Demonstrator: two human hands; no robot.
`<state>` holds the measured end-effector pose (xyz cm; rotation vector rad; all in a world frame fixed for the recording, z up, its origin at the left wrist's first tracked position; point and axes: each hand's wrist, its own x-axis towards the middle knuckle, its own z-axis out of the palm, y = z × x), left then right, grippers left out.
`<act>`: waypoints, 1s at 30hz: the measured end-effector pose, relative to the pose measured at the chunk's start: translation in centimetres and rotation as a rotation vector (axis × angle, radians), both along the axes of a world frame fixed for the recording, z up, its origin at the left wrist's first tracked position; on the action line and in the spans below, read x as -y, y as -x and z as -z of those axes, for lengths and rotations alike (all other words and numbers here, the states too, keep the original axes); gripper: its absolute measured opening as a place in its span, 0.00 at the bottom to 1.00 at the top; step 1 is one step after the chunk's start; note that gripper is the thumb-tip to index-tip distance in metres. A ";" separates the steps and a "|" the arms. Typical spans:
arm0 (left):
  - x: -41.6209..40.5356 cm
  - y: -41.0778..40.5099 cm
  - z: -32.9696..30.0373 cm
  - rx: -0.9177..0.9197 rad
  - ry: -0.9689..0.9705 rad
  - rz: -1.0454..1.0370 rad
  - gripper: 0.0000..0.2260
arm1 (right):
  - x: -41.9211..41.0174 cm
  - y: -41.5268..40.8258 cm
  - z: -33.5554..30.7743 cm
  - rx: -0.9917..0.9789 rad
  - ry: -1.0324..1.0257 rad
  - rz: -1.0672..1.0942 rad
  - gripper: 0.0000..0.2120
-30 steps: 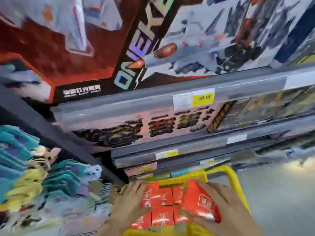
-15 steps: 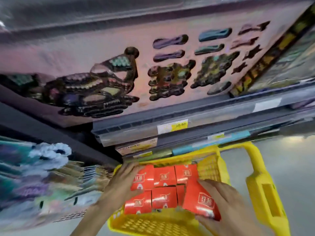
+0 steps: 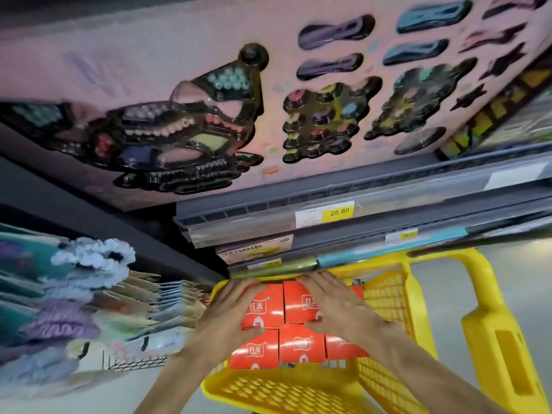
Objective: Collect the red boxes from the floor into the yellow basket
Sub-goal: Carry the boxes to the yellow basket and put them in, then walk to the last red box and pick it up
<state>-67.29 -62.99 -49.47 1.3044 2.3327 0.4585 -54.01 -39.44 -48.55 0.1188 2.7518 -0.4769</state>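
Several red boxes (image 3: 301, 343) with white labels lie packed in two rows inside the yellow basket (image 3: 385, 297), which stands on the floor against the shelf. My left hand (image 3: 230, 309) lies flat over the far-left box, fingers spread. My right hand (image 3: 334, 303) rests palm down on the far middle and right boxes. Neither hand is lifting a box. The basket's yellow handle (image 3: 501, 348) hangs to the right.
Grey shelves (image 3: 358, 213) with price tags and a large pink toy package (image 3: 209, 100) rise just behind the basket. Hanging packets and fluffy items (image 3: 89, 264) fill the rack at the left. Grey floor (image 3: 478, 282) lies to the right.
My right hand held a red box above the basket; now that box lies among the others and both hands lie flat on the far row. The view has tilted down.
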 end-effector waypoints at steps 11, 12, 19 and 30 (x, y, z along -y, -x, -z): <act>-1.4 -1.5 -4.6 -0.056 -0.075 0.014 0.34 | -1.9 -2.6 -4.8 -0.061 0.027 0.074 0.46; -2.1 -1.9 -6.3 -0.057 -0.091 0.023 0.34 | -2.4 -3.3 -6.7 -0.072 0.020 0.096 0.45; -7.6 -5.7 -20.9 -0.096 -0.158 0.267 0.35 | -4.3 -13.1 -22.4 -0.175 -0.006 0.364 0.45; -20.7 -23.6 -38.8 0.032 -0.509 0.802 0.32 | -4.8 -37.5 -44.1 -0.357 -0.192 0.861 0.37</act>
